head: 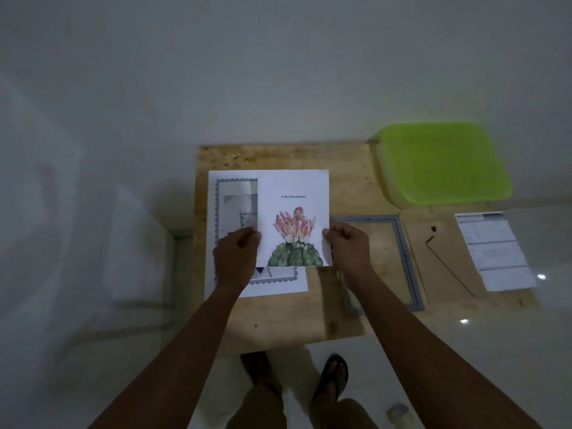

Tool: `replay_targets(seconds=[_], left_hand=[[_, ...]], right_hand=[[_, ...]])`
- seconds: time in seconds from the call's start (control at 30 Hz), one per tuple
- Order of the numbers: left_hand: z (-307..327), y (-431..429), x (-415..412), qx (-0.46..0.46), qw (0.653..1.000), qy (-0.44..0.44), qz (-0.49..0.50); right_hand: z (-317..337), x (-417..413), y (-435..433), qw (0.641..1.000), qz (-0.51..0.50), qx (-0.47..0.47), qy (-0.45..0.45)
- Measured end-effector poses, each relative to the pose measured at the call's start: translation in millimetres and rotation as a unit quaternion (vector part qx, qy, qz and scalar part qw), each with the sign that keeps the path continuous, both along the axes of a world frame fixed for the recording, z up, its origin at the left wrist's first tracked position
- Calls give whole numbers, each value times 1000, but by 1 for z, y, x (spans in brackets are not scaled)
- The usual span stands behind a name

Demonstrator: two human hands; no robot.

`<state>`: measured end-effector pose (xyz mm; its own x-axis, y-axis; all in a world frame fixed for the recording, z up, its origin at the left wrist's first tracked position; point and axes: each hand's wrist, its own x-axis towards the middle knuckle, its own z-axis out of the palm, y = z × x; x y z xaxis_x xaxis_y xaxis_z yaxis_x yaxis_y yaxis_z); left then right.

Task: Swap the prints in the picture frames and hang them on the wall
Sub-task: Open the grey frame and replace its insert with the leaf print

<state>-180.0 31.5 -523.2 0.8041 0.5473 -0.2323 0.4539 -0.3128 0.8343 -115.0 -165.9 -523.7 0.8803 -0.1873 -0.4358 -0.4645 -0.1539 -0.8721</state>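
A cactus-flower print (294,209) is held above a low wooden table (346,187). My left hand (236,258) pinches its left edge and my right hand (348,243) pinches its right edge. Under it on the table lies a larger white sheet with a grey stamp-like picture (232,205), partly hidden by the print and my left hand. To the right, an empty grey picture frame (408,261) lies flat on the table, its left side hidden behind my right forearm.
A wooden backing board with a thin stand (445,264) lies right of the frame, with a printed paper sheet (495,249) on it. A green plastic stool (442,162) stands at the back right. A white wall rises behind. My feet (331,376) stand below the table's near edge.
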Motion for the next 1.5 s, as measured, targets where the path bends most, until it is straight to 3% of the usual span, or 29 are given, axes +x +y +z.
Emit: replay_targets(seconds=[0.2, 0.27, 0.47, 0.8, 1.17, 1.5], left_hand=[[3, -58, 22, -134, 991, 6, -31], [1, -82, 23, -140, 988, 24, -63], [-9, -147, 14, -38, 991, 69, -112], [-22, -184, 12, 66, 988, 104, -90], [-20, -196, -2, 117, 984, 91, -99], [-23, -194, 6, 66, 994, 64, -56]], right_hand=[[7, 0, -77, 1000, -5, -17, -1], [4, -2, -107, 999, -5, -47, 5], [-11, -14, -173, 988, 22, -151, 11], [-27, -7, -204, 947, 124, -296, -19], [-29, -9, -217, 927, 182, -318, -76], [-24, 1, -216, 950, 150, -255, -104]])
